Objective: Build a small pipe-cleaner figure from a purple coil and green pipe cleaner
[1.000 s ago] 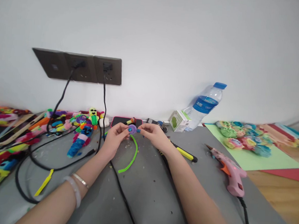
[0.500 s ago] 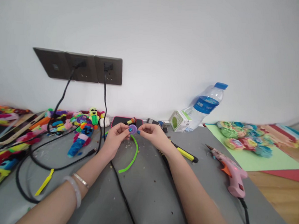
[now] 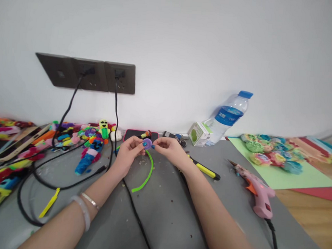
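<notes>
Between my two hands is a small round purple pipe-cleaner coil [image 3: 146, 144], held up over the middle of the table. My left hand [image 3: 128, 151] pinches its left side between thumb and fingers. At its right edge, the thumb and fingertips of my right hand [image 3: 170, 149] are pressed together on it; the exact contact is too small to make out. A bright green pipe cleaner [image 3: 150, 171] curves on the grey table below my hands. Behind them lies a dark phone with a red edge [image 3: 129, 133], with a small multicoloured piece on it.
A pink glue gun [image 3: 259, 195] lies at the right, a yellow-and-black cutter [image 3: 206, 170] beside my right forearm. Black cables [image 3: 133, 205] cross the table. Colourful pipe-cleaner figures [image 3: 91, 155] crowd the left. A small box [image 3: 198, 134] and tilted bottle [image 3: 229, 115] stand by the wall.
Almost nothing differs. Both hands stay on the purple coil in the same place, with at most a slight shift of the fingers.
</notes>
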`<state>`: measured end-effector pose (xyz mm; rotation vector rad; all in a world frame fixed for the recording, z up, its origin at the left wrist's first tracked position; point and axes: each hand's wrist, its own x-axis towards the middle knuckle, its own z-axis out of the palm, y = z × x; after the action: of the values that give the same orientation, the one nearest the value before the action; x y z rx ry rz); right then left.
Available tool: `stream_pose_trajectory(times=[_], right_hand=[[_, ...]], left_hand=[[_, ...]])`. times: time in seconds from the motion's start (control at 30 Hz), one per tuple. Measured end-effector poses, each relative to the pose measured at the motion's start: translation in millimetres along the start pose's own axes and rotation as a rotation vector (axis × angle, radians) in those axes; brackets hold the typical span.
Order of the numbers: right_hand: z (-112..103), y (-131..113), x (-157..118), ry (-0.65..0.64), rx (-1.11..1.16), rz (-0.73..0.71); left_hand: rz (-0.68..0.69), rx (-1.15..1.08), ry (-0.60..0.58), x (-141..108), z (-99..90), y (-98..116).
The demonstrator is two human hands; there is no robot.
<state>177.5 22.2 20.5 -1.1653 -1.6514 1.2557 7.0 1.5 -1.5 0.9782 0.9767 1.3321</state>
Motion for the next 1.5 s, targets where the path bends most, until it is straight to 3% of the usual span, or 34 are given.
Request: stream_pose_trajectory(times=[1.5], right_hand=[[-0.5,1.4,0.7,0.008,0.001,0.001]], left_hand=[[0.002,0.005,-0.048,1.5,-3.6,-2.7]])
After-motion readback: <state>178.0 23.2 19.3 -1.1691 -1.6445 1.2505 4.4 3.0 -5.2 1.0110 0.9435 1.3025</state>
